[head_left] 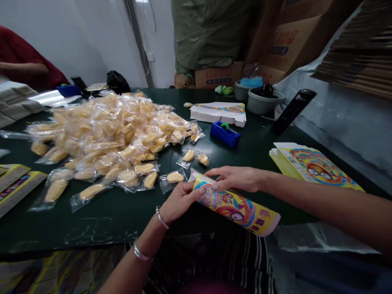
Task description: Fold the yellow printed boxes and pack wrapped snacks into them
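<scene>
Our left hand (180,200) and right hand (235,179) both close on the upper end of a bright yellow printed carton (237,208), thumbs on its printed face, and the carton slants from between our fingers down to the right, its lower end reaching past the near edge of the green tabletop (128,224). Just ahead of our left hand lies one wrapped yellow piece (175,177), and beyond the right fingers two more small wrapped pieces (195,157) sit apart from the heap. The big pile of wrapped pieces (113,130) spreads ahead and to the left of our hands, its loose near edge leaving a strip of bare green surface along the tabletop's front. Straight ahead past our right hand stands a blue tape dispenser (226,134) with a green roll, just in front of a stack of white-edged cartons (217,113); between it and our right forearm the surface is open. To the right, beyond that forearm, flat printed cartons (321,167) lie near the tabletop's right edge. At the far left, more yellow-edged cartons (18,188) lie well apart from our hands.
</scene>
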Demonstrator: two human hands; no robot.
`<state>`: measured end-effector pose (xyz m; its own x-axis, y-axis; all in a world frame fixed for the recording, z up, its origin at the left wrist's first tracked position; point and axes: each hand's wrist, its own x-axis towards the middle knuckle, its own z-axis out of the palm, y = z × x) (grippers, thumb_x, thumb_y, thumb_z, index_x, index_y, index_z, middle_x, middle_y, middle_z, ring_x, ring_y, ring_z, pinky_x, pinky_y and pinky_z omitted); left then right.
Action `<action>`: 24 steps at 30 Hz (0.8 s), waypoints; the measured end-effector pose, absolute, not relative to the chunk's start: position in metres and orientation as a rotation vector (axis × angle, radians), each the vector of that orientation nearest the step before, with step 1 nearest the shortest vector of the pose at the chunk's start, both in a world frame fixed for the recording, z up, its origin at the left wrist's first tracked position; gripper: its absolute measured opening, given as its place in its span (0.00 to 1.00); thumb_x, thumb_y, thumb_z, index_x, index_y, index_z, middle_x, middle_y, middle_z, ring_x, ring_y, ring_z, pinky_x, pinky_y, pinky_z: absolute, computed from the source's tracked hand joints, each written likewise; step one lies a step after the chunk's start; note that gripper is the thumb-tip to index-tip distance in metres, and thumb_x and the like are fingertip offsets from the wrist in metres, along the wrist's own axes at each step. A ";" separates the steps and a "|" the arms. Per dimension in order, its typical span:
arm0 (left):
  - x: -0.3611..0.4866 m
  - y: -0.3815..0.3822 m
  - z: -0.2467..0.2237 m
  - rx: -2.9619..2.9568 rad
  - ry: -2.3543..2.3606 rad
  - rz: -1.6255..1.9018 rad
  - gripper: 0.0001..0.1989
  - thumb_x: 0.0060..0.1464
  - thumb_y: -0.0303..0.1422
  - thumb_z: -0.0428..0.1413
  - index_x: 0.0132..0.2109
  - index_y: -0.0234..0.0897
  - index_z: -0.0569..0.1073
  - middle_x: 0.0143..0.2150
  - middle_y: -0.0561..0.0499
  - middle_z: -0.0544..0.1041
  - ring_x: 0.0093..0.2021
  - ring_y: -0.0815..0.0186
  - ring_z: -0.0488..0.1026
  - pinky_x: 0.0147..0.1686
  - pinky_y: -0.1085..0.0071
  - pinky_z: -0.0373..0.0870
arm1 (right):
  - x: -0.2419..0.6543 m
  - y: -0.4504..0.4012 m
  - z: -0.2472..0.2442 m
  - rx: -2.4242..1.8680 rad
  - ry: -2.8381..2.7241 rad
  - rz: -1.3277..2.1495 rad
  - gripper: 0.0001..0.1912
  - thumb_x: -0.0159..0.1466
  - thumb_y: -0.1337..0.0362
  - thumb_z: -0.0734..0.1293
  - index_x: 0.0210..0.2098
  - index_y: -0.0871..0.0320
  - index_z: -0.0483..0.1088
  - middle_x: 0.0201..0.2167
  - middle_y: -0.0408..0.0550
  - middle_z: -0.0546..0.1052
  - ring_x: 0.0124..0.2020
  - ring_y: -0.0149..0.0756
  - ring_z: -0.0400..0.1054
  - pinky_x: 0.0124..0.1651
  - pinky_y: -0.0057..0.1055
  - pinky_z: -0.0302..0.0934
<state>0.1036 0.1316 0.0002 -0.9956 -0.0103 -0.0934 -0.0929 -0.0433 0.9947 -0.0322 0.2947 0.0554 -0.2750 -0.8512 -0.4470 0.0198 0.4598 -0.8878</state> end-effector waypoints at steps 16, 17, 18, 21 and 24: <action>0.155 0.158 -0.015 -0.671 1.799 2.844 0.38 0.49 0.32 0.66 0.63 0.41 0.57 0.45 0.45 0.82 0.44 0.59 0.80 0.43 0.66 0.78 | 0.031 0.317 -0.007 -0.434 1.211 -1.936 0.36 0.62 0.59 0.72 0.65 0.48 0.53 0.54 0.52 0.75 0.49 0.43 0.74 0.49 0.41 0.70; 0.159 0.158 -0.016 -0.666 1.849 2.813 0.38 0.50 0.32 0.66 0.63 0.42 0.58 0.46 0.47 0.82 0.45 0.60 0.79 0.44 0.67 0.77 | 0.035 0.319 -0.010 -0.482 1.232 -1.951 0.37 0.63 0.59 0.71 0.66 0.45 0.51 0.55 0.50 0.73 0.51 0.43 0.73 0.50 0.41 0.69; 0.164 0.156 -0.016 -0.644 1.896 2.770 0.36 0.50 0.32 0.66 0.63 0.44 0.59 0.48 0.48 0.81 0.47 0.61 0.79 0.45 0.68 0.77 | 0.039 0.322 -0.012 -0.545 1.251 -1.933 0.35 0.64 0.59 0.70 0.66 0.44 0.52 0.56 0.49 0.73 0.53 0.43 0.71 0.51 0.40 0.68; 0.181 0.153 -0.016 -0.578 1.970 2.631 0.27 0.52 0.33 0.65 0.58 0.46 0.68 0.52 0.50 0.80 0.51 0.62 0.77 0.48 0.71 0.75 | 0.051 0.337 -0.012 -0.703 1.290 -1.807 0.25 0.67 0.61 0.67 0.61 0.44 0.59 0.56 0.45 0.73 0.55 0.38 0.69 0.54 0.34 0.65; 0.197 0.161 -0.020 -0.661 2.070 2.486 0.14 0.53 0.37 0.63 0.47 0.42 0.77 0.45 0.51 0.82 0.44 0.64 0.78 0.42 0.75 0.75 | 0.069 0.357 -0.010 -0.686 1.306 -1.744 0.19 0.68 0.61 0.67 0.57 0.43 0.64 0.54 0.42 0.74 0.52 0.34 0.70 0.52 0.30 0.65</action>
<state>0.1968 0.1614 -0.0195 -0.9075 -0.3696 -0.1995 -0.1292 -0.2064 0.9699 0.0686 0.3565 -0.0096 -0.5053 -0.8613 -0.0526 0.2927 -0.1138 -0.9494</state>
